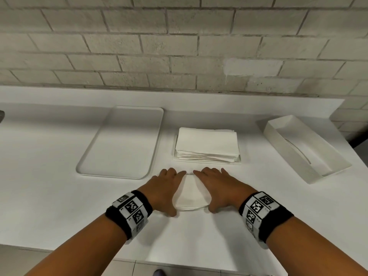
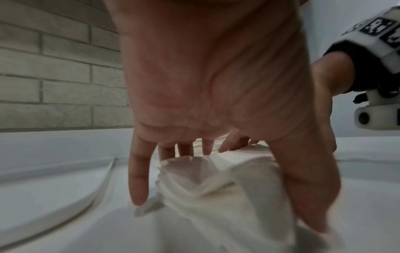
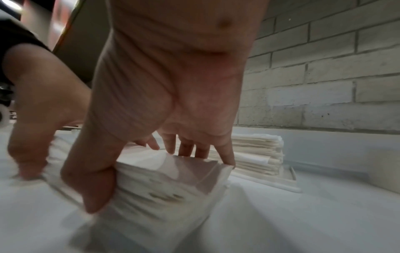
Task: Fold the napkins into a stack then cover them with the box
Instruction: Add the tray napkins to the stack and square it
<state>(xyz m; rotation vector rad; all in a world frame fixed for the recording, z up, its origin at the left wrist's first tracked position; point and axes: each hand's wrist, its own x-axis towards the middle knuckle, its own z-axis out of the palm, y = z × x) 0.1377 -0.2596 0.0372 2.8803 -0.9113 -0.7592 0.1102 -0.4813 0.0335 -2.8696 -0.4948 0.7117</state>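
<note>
A small pile of folded white napkins (image 1: 190, 194) lies on the counter in front of me. My left hand (image 1: 167, 188) holds its left side and my right hand (image 1: 217, 188) its right side. On both hands the fingers reach over the far edge and the thumbs hook the near edge. In the left wrist view the left hand (image 2: 216, 85) arches over the napkins (image 2: 216, 196). The right wrist view shows the right hand (image 3: 173, 85) with its thumb against the layered near edge (image 3: 162, 188). The white box (image 1: 288, 156) lies open side up at the right.
A taller pile of flat white napkins (image 1: 207, 145) (image 3: 259, 154) sits on a low base just beyond my hands. A white tray (image 1: 123, 142) (image 2: 65, 188) lies to the left. A brick wall runs behind the white counter (image 1: 49, 186).
</note>
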